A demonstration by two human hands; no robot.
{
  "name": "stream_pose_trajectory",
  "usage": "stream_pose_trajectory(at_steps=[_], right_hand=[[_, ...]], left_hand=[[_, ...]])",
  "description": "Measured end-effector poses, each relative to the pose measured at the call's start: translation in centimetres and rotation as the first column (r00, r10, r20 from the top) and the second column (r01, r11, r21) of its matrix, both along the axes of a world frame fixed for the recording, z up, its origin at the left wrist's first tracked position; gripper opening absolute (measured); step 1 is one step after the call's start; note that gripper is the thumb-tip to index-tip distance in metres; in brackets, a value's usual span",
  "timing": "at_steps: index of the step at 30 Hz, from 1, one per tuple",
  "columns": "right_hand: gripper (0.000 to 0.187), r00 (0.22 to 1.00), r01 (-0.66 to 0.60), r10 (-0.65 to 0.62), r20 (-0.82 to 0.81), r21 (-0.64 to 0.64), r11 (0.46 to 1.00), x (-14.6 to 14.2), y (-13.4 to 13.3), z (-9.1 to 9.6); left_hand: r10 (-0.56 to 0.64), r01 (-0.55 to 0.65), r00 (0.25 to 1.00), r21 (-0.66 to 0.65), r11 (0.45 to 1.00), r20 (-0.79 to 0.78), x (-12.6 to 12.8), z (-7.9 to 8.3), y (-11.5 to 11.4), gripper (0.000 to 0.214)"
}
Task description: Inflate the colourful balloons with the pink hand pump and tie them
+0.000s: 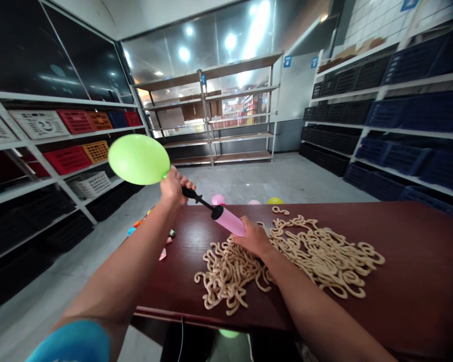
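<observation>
My left hand (175, 187) is closed at the neck of an inflated light green balloon (139, 159), right where the black nozzle end of a balloon pump meets it. The pump has a pink barrel (229, 220) and a black rod that is drawn out of it. Around the lower end of the barrel my right hand (253, 237) is wrapped. Beneath that hand, a heap of beige curled, rope-like pieces (230, 274) lies on the dark red table (411, 251). Fingers hide the exact joint between balloon and nozzle.
Small uninflated balloons (163, 254) lie at the table's left side. Beyond the far edge show a pink balloon (218, 199) and a yellow balloon (275, 200). A green balloon (229, 333) is below the near edge. Shelves with crates (70, 156) line both sides; a metal rack (211, 125) stands behind.
</observation>
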State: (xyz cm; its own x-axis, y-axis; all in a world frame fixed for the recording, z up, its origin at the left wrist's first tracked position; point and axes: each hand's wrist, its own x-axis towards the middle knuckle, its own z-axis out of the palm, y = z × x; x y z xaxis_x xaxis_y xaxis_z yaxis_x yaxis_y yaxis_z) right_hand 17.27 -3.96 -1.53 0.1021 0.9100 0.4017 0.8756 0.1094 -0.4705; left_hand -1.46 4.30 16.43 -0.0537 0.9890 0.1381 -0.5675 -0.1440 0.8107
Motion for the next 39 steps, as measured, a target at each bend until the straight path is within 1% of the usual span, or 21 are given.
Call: stream_pose_trajectory(at_steps=[2,3,4,6,8,14,16,18,19,21,23,28,30,31,32,34,36,39], right_hand=[[0.041,1.000,0.008,-0.008,-0.009,0.002,1.000,0.0,0.1,-0.2],[0.040,1.000,0.012,-0.012,-0.012,0.002,1.000,0.0,0.2,-0.3],[0.040,1.000,0.011,-0.011,-0.013,-0.001,1.000,0.0,0.2,-0.4],[0.037,1.000,0.001,-0.001,-0.008,-0.008,1.000,0.1,0.2,-0.7],[0.035,1.000,-0.009,0.009,0.009,-0.012,1.000,0.1,0.2,-0.9],[0.038,0.999,0.012,-0.011,0.046,-0.030,0.999,0.1,0.2,-1.1],[0.039,0.999,0.015,-0.013,0.052,-0.033,0.999,0.1,0.1,-1.0],[0.039,0.998,0.013,-0.011,0.056,-0.025,1.000,0.1,0.1,-0.8],[0.039,0.998,0.006,-0.005,0.058,-0.019,1.000,0.1,0.0,-0.6],[0.040,0.998,-0.005,0.005,0.055,-0.008,1.000,0.1,-0.1,-0.3],[0.040,0.999,-0.013,0.013,0.044,-0.008,1.000,0.1,-0.1,0.0],[0.039,1.000,0.014,-0.014,0.007,-0.010,1.000,0.2,-0.1,0.2],[0.038,1.000,0.020,-0.020,0.003,-0.005,1.000,0.2,0.0,0.1],[0.038,1.000,0.020,-0.020,0.004,-0.006,1.000,0.2,0.0,0.0],[0.038,1.000,0.016,-0.016,0.008,-0.009,1.000,0.2,0.0,-0.1],[0.037,1.000,0.006,-0.006,0.021,-0.018,1.000,0.2,0.0,-0.4],[0.037,0.999,0.000,0.001,0.039,-0.022,1.000,0.2,0.0,-0.6],[0.038,0.998,0.002,-0.001,0.056,-0.017,1.000,0.2,0.0,-0.7]], left_hand=[[0.010,-0.010,1.000,0.015,1.000,0.006,-1.2,1.8,0.3,0.040],[0.012,-0.013,1.000,0.017,1.000,0.008,-1.6,2.4,0.4,0.040],[0.017,-0.017,1.000,0.018,1.000,0.011,-1.9,2.8,0.5,0.040],[0.024,-0.024,1.000,0.017,1.000,0.014,-1.9,2.6,0.7,0.040],[0.026,-0.026,1.000,0.008,1.000,0.017,-1.1,1.4,0.7,0.040],[-0.025,0.026,1.000,-0.074,0.997,0.017,3.3,-4.4,-0.3,0.041],[-0.036,0.039,0.999,-0.093,0.995,0.040,4.3,-5.7,-0.7,0.041],[-0.033,0.039,0.998,-0.098,0.994,0.057,4.6,-6.1,-0.9,0.041],[-0.030,0.036,0.998,-0.097,0.995,0.059,4.4,-6.0,-0.9,0.041],[-0.024,0.028,0.999,-0.083,0.996,0.048,3.5,-5.0,-0.8,0.041],[-0.006,0.009,0.999,-0.061,0.998,0.037,2.2,-3.3,-0.5,0.040],[0.042,-0.041,0.997,-0.020,0.999,0.063,-1.7,2.0,0.2,0.038],[0.053,-0.054,0.996,0.002,0.999,0.066,-2.6,3.1,0.5,0.038],[0.056,-0.056,0.997,0.009,0.998,0.061,-2.9,3.3,0.6,0.038],[0.054,-0.054,0.997,0.014,0.998,0.054,-2.9,3.2,0.7,0.038],[0.046,-0.047,0.998,0.007,0.999,0.040,-2.4,2.2,0.8,0.037],[0.042,-0.041,0.998,-0.020,0.999,0.036,-1.1,0.4,0.6,0.038],[0.031,-0.029,0.999,-0.066,0.997,0.032,1.5,-2.9,-0.2,0.039]])
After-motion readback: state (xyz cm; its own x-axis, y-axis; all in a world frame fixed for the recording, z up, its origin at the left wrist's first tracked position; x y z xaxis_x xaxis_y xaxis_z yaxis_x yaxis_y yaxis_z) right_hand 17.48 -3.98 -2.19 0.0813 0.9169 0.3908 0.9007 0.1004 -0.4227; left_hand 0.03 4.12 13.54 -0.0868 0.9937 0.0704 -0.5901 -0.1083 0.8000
